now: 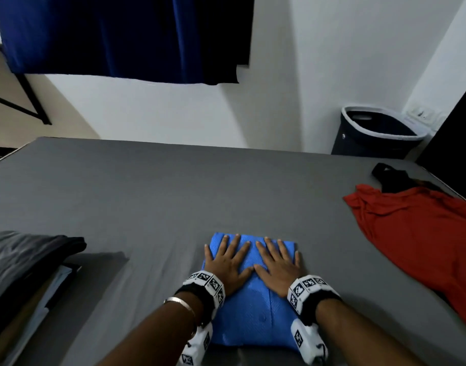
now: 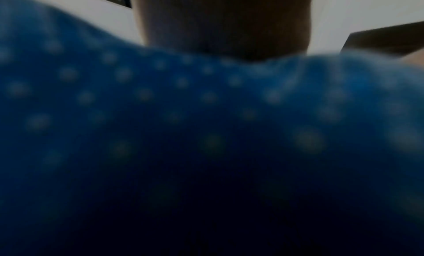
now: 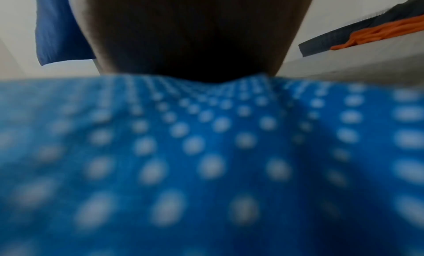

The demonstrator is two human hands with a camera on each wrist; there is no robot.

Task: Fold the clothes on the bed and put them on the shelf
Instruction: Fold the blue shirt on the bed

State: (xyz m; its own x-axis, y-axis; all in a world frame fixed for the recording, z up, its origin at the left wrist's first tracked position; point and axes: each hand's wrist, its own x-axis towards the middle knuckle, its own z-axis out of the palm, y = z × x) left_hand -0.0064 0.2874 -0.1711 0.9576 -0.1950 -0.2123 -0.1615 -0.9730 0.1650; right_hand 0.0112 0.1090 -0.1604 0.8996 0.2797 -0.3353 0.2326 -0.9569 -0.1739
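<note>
A folded blue garment with pale dots (image 1: 253,313) lies on the grey bed (image 1: 147,194) near its front edge. My left hand (image 1: 226,260) and right hand (image 1: 278,262) lie side by side flat on its far half, fingers straight and spread, pressing the cloth. Both wrist views are filled by the blurred dotted blue fabric (image 2: 206,133) (image 3: 206,151), with the underside of my left hand (image 2: 224,20) and my right hand (image 3: 195,33) dark above it. A red garment (image 1: 422,233) lies unfolded at the bed's right side, with a black garment (image 1: 393,178) behind it.
A dark stack of folded clothes (image 1: 28,265) sits at the left front of the bed. A dark laundry basket (image 1: 377,133) stands on the floor beyond the far right corner. A dark blue curtain (image 1: 121,35) hangs on the wall behind.
</note>
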